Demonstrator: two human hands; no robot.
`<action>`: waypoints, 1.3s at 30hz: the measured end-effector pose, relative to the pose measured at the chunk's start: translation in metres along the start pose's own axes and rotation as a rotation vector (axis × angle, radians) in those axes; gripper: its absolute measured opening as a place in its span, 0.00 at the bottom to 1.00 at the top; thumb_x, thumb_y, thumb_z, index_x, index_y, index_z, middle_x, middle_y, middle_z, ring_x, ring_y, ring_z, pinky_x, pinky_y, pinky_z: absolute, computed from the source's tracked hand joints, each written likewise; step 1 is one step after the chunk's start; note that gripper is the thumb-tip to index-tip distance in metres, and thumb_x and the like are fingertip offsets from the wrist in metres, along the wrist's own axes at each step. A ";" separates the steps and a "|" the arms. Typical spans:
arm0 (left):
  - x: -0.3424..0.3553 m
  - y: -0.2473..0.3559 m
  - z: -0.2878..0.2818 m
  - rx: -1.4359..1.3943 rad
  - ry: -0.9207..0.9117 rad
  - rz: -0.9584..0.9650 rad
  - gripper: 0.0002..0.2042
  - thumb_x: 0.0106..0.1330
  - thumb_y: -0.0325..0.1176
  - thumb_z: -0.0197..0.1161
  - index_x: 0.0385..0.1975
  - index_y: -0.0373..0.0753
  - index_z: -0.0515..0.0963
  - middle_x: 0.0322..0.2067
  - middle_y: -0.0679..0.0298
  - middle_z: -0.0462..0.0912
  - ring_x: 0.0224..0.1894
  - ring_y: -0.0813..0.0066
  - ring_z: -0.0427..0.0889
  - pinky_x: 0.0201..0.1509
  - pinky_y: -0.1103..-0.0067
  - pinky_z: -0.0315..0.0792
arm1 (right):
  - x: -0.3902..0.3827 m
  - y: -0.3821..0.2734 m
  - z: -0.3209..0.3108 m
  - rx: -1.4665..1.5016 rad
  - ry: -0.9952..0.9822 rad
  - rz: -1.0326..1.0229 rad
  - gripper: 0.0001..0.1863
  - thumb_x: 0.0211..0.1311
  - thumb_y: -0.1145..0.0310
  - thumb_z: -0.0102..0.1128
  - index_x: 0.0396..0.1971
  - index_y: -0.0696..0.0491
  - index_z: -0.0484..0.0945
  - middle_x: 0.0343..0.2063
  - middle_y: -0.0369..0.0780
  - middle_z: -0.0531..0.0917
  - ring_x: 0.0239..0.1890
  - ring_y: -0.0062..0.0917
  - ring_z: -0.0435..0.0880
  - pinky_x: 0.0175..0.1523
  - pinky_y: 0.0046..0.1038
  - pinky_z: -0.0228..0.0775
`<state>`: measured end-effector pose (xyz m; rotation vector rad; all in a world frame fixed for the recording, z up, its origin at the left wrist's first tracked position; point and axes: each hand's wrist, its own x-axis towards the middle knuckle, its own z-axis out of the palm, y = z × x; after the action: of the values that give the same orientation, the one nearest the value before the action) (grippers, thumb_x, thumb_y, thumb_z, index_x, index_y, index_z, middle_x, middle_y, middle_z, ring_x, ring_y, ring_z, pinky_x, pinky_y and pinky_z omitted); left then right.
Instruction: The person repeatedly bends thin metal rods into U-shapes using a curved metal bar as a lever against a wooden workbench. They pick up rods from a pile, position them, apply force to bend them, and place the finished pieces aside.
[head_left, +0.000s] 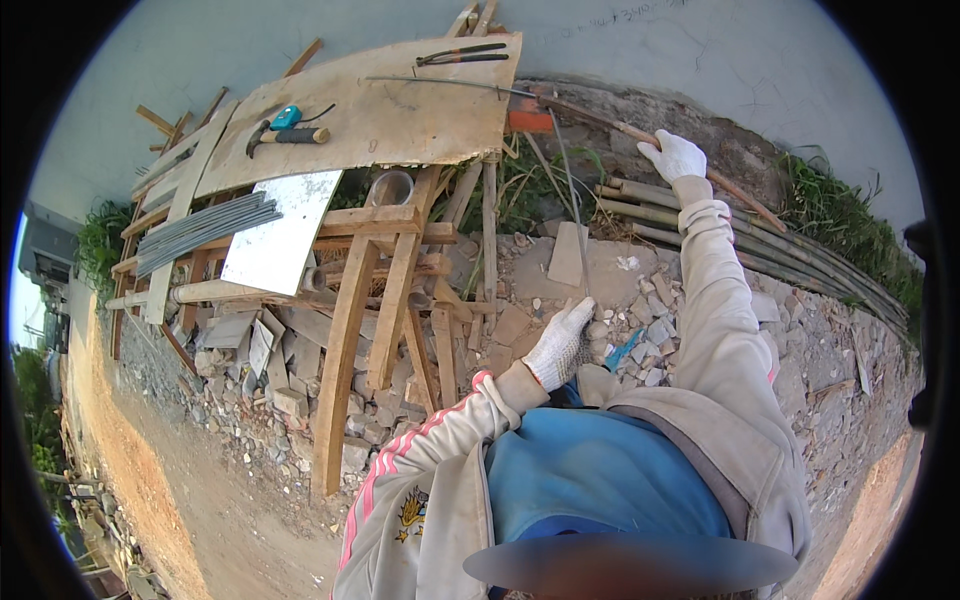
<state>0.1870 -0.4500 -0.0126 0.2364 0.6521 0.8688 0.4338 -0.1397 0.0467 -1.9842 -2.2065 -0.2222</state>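
Note:
My left hand (560,345), in a white knit glove, is closed around the lower end of a thin grey metal rod (570,175). The rod runs up to the board's right edge, then turns sharply and lies leftward over the worn plywood board (400,120). My right hand (675,158), also gloved, grips a long brown bar (740,190). The bar's far end meets the rod near its bend, beside an orange block (530,121). How bar and rod join there is too small to make out. On the board lie long-handled pincers (462,55), a hammer (290,135) and a teal tape measure (287,117).
A bundle of cut grey rods (205,232) rests beside a white sheet (280,232) on the timber frame (345,360). A clear round container (392,187) stands near it. Bamboo poles (750,240) lie along the wall at right. Broken rubble (640,310) covers the ground by me.

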 end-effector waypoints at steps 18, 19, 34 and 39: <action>-0.021 0.012 0.022 0.120 0.220 0.125 0.11 0.80 0.42 0.56 0.41 0.41 0.74 0.21 0.72 0.67 0.16 0.81 0.65 0.19 0.80 0.61 | -0.065 0.189 -0.048 0.159 -0.423 0.051 0.38 0.68 0.30 0.49 0.44 0.54 0.87 0.41 0.52 0.88 0.49 0.50 0.85 0.55 0.46 0.74; -0.020 0.011 0.023 0.164 0.247 0.123 0.11 0.80 0.42 0.55 0.42 0.41 0.74 0.21 0.72 0.67 0.16 0.81 0.65 0.19 0.80 0.62 | -0.069 0.196 -0.048 0.117 -0.345 0.048 0.38 0.68 0.30 0.50 0.44 0.53 0.87 0.40 0.52 0.88 0.48 0.49 0.86 0.54 0.46 0.74; -0.002 0.000 0.023 0.484 0.330 0.171 0.10 0.79 0.41 0.57 0.46 0.41 0.73 0.19 0.71 0.67 0.17 0.76 0.68 0.21 0.75 0.67 | -0.102 0.183 -0.020 0.094 -0.148 0.106 0.36 0.65 0.28 0.52 0.38 0.50 0.87 0.36 0.49 0.89 0.43 0.47 0.87 0.48 0.47 0.76; 0.003 -0.002 0.019 1.156 0.457 0.484 0.14 0.76 0.42 0.57 0.42 0.35 0.77 0.24 0.54 0.79 0.24 0.57 0.80 0.32 0.65 0.75 | -0.104 0.178 -0.025 0.087 -0.157 0.131 0.37 0.65 0.27 0.52 0.39 0.49 0.87 0.40 0.48 0.89 0.46 0.47 0.87 0.52 0.46 0.76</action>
<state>0.2012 -0.4474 0.0002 1.3002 1.5312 0.9209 0.6224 -0.2271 0.0484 -2.1545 -2.1230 0.0477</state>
